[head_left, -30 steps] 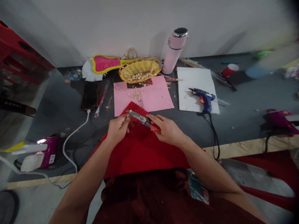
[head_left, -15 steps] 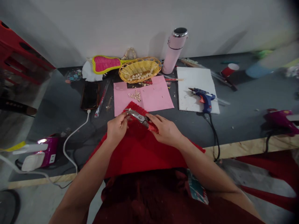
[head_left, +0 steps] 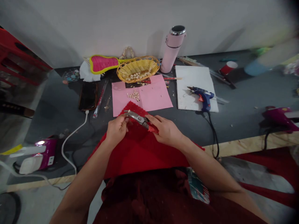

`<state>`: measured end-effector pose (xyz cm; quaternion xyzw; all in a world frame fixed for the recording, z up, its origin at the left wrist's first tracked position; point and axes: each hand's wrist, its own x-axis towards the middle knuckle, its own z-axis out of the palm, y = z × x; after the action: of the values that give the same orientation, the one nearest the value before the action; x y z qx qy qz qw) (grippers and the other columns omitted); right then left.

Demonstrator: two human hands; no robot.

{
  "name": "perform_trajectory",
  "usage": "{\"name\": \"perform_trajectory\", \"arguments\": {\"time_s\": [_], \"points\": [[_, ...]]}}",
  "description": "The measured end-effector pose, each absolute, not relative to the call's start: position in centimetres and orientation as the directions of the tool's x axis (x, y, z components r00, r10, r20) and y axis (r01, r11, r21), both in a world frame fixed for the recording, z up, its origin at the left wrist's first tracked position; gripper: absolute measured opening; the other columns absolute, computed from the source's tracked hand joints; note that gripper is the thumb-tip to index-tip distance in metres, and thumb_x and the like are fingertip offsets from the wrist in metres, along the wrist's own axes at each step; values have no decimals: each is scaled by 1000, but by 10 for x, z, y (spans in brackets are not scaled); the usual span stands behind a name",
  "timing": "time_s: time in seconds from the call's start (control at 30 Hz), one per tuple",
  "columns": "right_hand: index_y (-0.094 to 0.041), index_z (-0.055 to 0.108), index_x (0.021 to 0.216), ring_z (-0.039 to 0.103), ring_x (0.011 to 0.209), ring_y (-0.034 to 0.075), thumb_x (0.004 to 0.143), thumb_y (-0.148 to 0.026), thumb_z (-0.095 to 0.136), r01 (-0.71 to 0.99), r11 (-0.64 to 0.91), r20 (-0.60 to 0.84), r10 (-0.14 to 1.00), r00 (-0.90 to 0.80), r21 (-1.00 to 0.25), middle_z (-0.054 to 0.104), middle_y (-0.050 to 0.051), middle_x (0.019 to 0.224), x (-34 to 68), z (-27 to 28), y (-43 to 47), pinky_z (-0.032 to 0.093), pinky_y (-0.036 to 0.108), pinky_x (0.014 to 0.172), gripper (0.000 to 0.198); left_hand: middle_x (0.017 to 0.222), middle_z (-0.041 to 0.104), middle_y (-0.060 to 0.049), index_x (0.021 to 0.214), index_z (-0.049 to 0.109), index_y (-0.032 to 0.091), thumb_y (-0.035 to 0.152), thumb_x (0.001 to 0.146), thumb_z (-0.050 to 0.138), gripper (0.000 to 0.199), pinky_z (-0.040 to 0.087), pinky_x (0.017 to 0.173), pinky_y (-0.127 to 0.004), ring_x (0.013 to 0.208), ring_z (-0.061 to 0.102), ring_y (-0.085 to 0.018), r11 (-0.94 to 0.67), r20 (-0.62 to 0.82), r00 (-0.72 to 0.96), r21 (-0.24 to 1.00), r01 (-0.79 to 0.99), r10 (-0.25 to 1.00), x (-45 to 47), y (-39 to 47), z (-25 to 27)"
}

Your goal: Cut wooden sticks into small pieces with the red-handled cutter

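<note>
My right hand (head_left: 168,130) is wrapped round the red handles of a pair of metal cutters (head_left: 139,119), whose jaws point left toward my other hand. At the jaws, my left hand (head_left: 117,128) is closed in a pinch; what its fingertips hold is too small to make out. A tiny pale piece shows by the jaw tips. Both hands are over a red cloth (head_left: 144,152) spread across the table edge and my lap. Just beyond it, small pale pieces (head_left: 133,95) lie in a heap on a pink sheet (head_left: 155,96).
Behind the sheet stands a yellow wicker basket (head_left: 137,67) holding more pale pieces. A pink flask (head_left: 173,49) rises beside it. To the right, a blue glue gun (head_left: 203,98) rests on a white board (head_left: 192,74). A charging phone (head_left: 88,96) lies left.
The view has shifted slightly. My hands and the cutters hold nearly the same place over the red cloth, with the jaws still by my left fingertips.
</note>
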<state>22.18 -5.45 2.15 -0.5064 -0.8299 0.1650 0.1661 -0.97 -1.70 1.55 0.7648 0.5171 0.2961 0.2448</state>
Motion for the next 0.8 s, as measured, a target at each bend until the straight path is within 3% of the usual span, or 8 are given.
{"name": "perform_trajectory", "arguments": {"time_s": [0.17, 0.33, 0.6, 0.8], "points": [[-13, 40, 138, 61, 93, 24, 76, -13, 48, 807, 408, 91, 907, -410, -427, 60, 14, 113, 217, 21, -58, 50, 38, 82, 62, 45, 58, 4, 84, 64, 17, 27, 93, 43, 25, 43, 55, -20, 46, 59, -11, -344, 217, 269, 656, 671, 938, -9, -19, 14], [-13, 37, 139, 59, 102, 25, 79, -15, 48, 794, 417, 105, 903, -416, -442, 58, 15, 118, 217, 16, -55, 49, 39, 87, 61, 52, 63, 2, 87, 66, 16, 30, 89, 51, 20, 43, 56, -21, 52, 62, -12, -323, 234, 225, 622, 713, 946, -10, -17, 12], [-15, 33, 140, 51, 115, 28, 78, -14, 49, 742, 514, 142, 850, -507, -430, 51, 15, 131, 228, 18, -47, 46, 45, 96, 64, 50, 62, 3, 87, 68, 17, 26, 93, 41, 29, 45, 57, -20, 48, 61, -9, -358, 202, 303, 656, 664, 931, -12, -16, 14], [-14, 35, 140, 56, 107, 25, 76, -13, 49, 727, 511, 140, 849, -509, -459, 55, 15, 124, 230, 17, -46, 48, 41, 92, 65, 52, 63, 3, 79, 66, 16, 26, 95, 40, 32, 46, 56, -19, 45, 59, -8, -370, 189, 339, 692, 620, 922, -13, -16, 14]]}}
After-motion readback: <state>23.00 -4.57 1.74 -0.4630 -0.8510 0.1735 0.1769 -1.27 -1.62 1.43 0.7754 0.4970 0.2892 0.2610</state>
